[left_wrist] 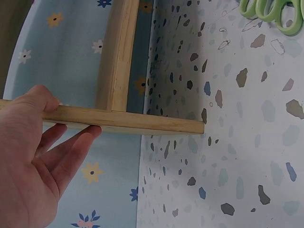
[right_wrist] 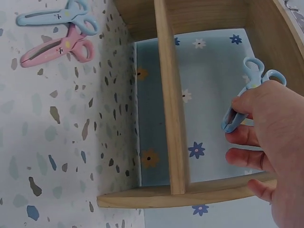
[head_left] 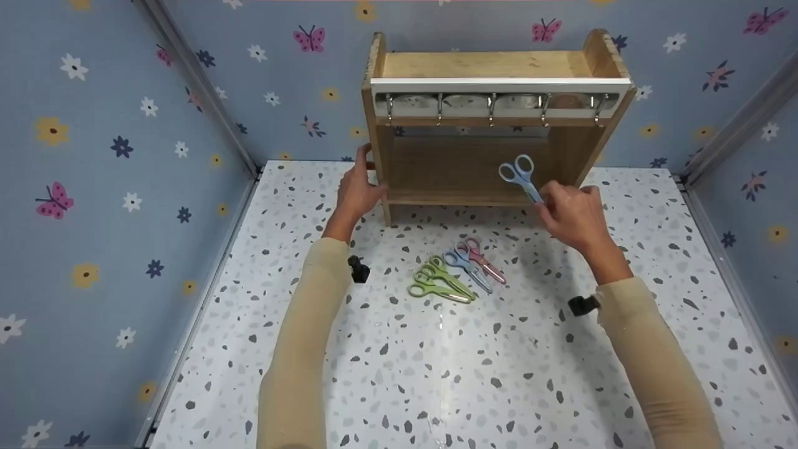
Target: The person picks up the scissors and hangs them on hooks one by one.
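A wooden shelf unit (head_left: 480, 199) with a rail of several metal hooks (head_left: 491, 111) stands at the back of the table. My left hand (head_left: 358, 190) grips its left side panel, thumb inside and fingers outside in the left wrist view. Between thumb and fingers, my right hand (head_left: 576, 215) pinches blue scissors (head_left: 522, 178) by the blade end, handle loops pointing up, in front of the shelf's right half. On the table before the shelf lie green scissors (head_left: 439, 293), another blue pair (head_left: 471, 271) and pink scissors (head_left: 486, 260), fanned out side by side.
The table (head_left: 386, 374) has a white speckled top. Flower-patterned walls (head_left: 112, 237) enclose it at the back and both sides. The shelf stands close to the back wall, its upper tray (head_left: 486, 65) above the hooks.
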### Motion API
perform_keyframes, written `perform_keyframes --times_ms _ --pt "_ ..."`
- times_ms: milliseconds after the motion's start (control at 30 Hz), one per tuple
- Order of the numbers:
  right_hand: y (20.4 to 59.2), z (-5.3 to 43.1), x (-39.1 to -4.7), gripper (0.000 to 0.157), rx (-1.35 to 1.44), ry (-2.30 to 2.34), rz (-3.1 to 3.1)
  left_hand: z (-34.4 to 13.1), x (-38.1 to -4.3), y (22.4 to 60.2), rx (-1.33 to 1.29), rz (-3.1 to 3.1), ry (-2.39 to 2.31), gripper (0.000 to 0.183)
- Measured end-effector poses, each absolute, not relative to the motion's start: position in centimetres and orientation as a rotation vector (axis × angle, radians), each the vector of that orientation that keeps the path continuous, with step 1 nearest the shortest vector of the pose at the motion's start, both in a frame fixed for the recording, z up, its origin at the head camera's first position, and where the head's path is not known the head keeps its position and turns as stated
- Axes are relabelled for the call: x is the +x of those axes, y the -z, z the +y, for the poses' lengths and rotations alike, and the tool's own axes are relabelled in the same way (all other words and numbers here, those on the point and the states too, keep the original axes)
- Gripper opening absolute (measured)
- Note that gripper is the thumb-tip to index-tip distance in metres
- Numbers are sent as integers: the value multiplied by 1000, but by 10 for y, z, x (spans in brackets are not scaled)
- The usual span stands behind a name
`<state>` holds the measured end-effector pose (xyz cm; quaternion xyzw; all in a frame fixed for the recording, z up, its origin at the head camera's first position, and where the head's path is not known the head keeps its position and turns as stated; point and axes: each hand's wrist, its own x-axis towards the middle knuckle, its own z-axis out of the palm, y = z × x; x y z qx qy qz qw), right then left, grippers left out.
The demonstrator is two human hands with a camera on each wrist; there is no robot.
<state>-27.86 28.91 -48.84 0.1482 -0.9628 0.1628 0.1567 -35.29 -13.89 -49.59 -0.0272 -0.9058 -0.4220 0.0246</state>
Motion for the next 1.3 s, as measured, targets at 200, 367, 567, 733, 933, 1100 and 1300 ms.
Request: perform_keyframes --times_ms 200,367,567,733,933,1100,1300 --pt "484 290 -278 15 390 -539 -2734 -140 -355 496 -80 -2802 1330 86" --pt "482 290 -278 16 367 -597 -2706 -141 -356 496 -80 -2804 1332 85" --pt "479 293 -279 16 371 -639 -2644 -141 -356 496 -89 -2786 1337 85" --pt "477 295 -279 17 377 -670 -2605 -142 -355 495 -106 -2784 1323 84" --pt "475 297 -278 17 382 -715 -2564 -142 -354 496 -98 -2790 1315 84" --pt "474 298 -276 18 368 -733 -2544 -141 -352 496 -97 -2795 1268 83" --pt "472 301 -274 18 330 -758 -2521 -138 -351 496 -95 -2786 1275 83"
